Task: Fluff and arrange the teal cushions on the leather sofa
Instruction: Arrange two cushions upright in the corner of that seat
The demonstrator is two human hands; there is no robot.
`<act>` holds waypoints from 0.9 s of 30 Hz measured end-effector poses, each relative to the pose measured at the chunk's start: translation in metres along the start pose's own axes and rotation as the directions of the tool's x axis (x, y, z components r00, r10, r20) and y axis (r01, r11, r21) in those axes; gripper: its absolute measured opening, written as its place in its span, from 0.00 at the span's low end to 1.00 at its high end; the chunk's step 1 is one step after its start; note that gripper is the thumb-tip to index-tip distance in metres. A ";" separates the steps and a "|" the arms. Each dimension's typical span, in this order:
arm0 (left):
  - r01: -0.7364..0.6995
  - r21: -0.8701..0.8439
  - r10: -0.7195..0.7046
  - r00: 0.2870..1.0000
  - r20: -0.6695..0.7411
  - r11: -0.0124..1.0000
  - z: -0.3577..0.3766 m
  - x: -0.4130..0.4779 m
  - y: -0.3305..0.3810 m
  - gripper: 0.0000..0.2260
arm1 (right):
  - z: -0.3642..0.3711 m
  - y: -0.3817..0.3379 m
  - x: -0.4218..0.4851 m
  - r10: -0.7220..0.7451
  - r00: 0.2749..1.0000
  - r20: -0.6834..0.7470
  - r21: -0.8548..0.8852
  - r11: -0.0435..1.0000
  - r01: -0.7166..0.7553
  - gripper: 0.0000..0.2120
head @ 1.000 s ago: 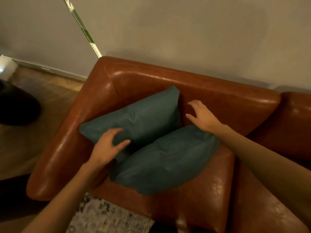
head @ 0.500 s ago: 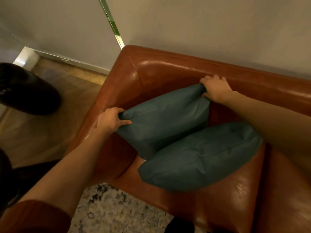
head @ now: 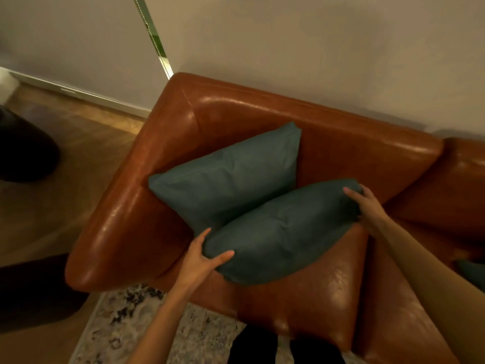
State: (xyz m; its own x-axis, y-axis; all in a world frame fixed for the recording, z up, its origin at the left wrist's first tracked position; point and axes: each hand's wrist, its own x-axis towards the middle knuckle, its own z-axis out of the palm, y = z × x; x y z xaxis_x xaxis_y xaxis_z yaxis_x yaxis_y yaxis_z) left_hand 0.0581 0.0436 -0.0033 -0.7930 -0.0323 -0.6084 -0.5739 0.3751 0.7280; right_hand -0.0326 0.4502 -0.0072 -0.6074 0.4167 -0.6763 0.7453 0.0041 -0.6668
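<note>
Two teal cushions lie on the brown leather sofa [head: 328,290]. The back cushion [head: 228,177] leans in the corner against the armrest and backrest, untouched. The front cushion [head: 280,232] lies in front of it, overlapping its lower edge. My left hand [head: 202,258] grips the front cushion's left end, thumb on top. My right hand [head: 367,208] clasps its right end, fingers curled over the corner. A sliver of another teal cushion [head: 472,271] shows at the far right edge.
The sofa's left armrest [head: 118,227] borders a wooden floor [head: 65,179]. A patterned rug [head: 131,329] lies in front of the sofa. A dark rounded object [head: 23,151] sits on the floor at left. A grey wall [head: 315,48] rises behind.
Both hands let go of the back cushion's ends and moved down to the ends of the front cushion. The back cushion now rests in the corner.
</note>
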 end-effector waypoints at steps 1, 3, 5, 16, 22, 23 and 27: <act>0.042 -0.030 -0.042 0.999 0.020 0.999 0.006 -0.002 -0.003 0.57 | 0.000 0.006 -0.001 -0.009 1.000 0.008 0.004 1.000 0.009 0.36; 0.061 -0.023 -0.062 0.997 -0.049 0.998 0.012 0.000 -0.006 0.49 | -0.005 0.006 -0.002 -0.113 0.993 -0.023 -0.148 0.983 0.108 0.25; 0.051 0.013 -0.050 0.992 -0.115 0.999 0.013 0.004 -0.005 0.37 | -0.013 -0.004 -0.004 -0.197 0.978 -0.073 -0.325 0.931 0.163 0.18; -0.069 0.111 0.084 0.987 -0.140 0.991 0.036 0.019 0.023 0.23 | -0.026 -0.039 0.009 -0.258 0.963 -0.082 -0.456 0.869 0.194 0.26; -0.073 0.189 0.093 0.991 -0.099 0.979 0.033 0.011 0.011 0.39 | -0.015 -0.018 0.002 -0.205 0.973 0.103 -0.720 0.660 0.215 0.34; -0.081 0.205 0.102 0.990 -0.092 0.975 0.033 0.009 0.011 0.38 | -0.016 -0.016 0.001 -0.204 0.973 0.109 -0.720 0.658 0.218 0.34; -0.169 0.427 0.243 0.962 -0.125 0.888 0.038 0.003 0.024 0.30 | -0.019 -0.012 -0.013 -0.246 0.962 0.119 -0.740 0.625 0.251 0.35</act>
State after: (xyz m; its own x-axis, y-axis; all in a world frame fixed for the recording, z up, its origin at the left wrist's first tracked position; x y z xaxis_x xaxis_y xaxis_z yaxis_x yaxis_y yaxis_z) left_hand 0.0499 0.0874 0.0003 -0.9277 -0.0553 -0.3691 -0.2884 0.7340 0.6149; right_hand -0.0289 0.4623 0.0156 -0.8003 0.2920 -0.5237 0.5165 0.7794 -0.3546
